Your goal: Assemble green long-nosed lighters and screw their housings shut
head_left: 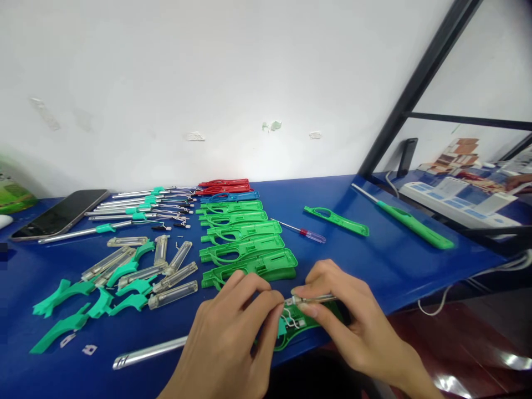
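My right hand (357, 321) pinches a clear lighter fuel tank (320, 299) between thumb and fingertips, lying sideways over a green half-shell (303, 335). My left hand (245, 327) is closed at the tank's left end; its fingertips hide what they grip. Inside the shell are white wires (292, 320) and a teal piece (282, 327), partly covered by my left fingers. A silver lighter tube (149, 352) sticks out to the left from under my left hand.
Several green half-shells (249, 249) are lined up behind my hands, with blue and red ones beyond. Loose fuel tanks (173, 294), teal triggers (60, 332) and wired metal tubes (75, 233) lie left, beside a phone (62, 213). A screwdriver (311, 236) and a lighter (415, 226) lie right.
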Demonstrator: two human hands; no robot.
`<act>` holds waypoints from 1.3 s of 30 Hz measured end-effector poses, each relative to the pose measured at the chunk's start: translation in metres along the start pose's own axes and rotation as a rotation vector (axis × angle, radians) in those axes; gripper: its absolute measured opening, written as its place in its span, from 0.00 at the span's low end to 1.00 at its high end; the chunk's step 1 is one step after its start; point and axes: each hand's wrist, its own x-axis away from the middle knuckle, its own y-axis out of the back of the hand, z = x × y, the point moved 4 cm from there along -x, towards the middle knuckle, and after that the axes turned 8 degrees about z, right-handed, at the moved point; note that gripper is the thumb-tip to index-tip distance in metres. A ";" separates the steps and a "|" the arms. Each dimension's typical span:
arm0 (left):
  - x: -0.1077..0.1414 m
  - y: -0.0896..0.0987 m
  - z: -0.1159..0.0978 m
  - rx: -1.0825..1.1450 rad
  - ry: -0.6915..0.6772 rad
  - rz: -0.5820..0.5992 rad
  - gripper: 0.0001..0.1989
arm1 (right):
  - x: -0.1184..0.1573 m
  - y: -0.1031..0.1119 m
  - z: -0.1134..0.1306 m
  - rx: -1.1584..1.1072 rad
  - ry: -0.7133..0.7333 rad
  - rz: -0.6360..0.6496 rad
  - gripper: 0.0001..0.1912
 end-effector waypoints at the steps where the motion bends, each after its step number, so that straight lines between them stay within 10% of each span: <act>1: 0.000 0.000 0.000 -0.003 -0.002 -0.003 0.08 | 0.000 0.000 0.000 -0.001 0.000 0.005 0.07; 39: 0.032 0.013 0.013 -0.337 -0.012 0.199 0.12 | 0.009 0.006 -0.005 0.204 -0.130 0.100 0.05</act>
